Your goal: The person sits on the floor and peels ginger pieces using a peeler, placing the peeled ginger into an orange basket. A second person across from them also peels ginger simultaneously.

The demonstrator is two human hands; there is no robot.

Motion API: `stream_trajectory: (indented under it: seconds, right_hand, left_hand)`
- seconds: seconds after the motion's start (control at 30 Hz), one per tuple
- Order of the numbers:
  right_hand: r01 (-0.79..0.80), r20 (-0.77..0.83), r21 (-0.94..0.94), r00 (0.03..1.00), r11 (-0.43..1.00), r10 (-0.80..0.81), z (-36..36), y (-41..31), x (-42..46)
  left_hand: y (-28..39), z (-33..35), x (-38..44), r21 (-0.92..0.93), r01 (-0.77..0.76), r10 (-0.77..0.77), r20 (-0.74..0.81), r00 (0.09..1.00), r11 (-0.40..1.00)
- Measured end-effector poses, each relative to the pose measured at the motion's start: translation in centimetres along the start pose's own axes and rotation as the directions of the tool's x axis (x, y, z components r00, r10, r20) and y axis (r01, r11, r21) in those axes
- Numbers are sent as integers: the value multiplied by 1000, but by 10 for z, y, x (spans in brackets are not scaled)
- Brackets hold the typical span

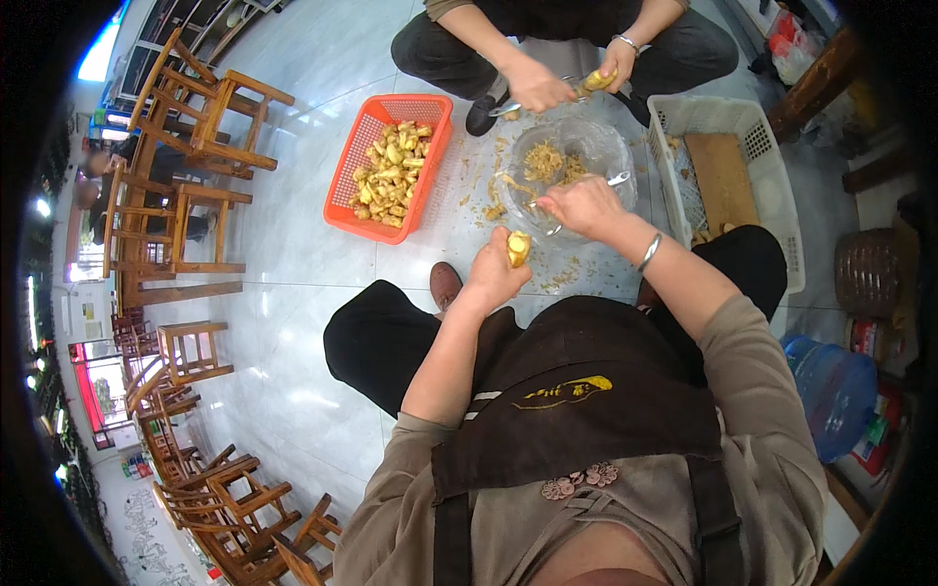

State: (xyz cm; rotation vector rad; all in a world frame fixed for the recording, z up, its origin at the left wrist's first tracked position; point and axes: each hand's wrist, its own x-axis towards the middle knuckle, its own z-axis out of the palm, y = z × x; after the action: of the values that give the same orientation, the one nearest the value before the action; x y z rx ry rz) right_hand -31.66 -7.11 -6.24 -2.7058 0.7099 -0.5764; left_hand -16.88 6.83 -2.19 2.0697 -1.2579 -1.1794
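Note:
My left hand (497, 275) grips a partly peeled piece of ginger root (519, 249), its pale yellow cut end facing up. In my right hand (586, 207) is a metal utensil (620, 178) with a shiny handle; its working end is partly hidden, so I cannot tell if it is a peeler or a spoon. That hand is over the near side of a tub lined with clear plastic (623, 146). Brown ginger peelings (544, 162) lie inside the tub. The ginger is apart from the utensil, lower and to the left.
Opposite me a person's hands (538, 84) work another ginger piece (599, 79) with a metal utensil. An orange plastic basket (343, 172) holds many ginger roots (392, 172). A white crate (780, 190) with a board (722, 179) stands right. Peelings litter the tiled floor (315, 293). Wooden chairs (212, 212) stand left.

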Motion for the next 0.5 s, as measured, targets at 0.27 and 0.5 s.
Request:
stream_trajectory:
  seconds: [0.27, 0.5]
  right_hand:
    - [-88, -23, -4, 996, 996, 88, -3, 5, 5]
    - [-162, 131, -98, 976, 982, 174, -4, 20, 7]
  left_hand:
    - [0, -4, 7, -154, -57, 58, 2, 998, 986]
    - [15, -7, -3, -604, 44, 69, 162, 984, 796]
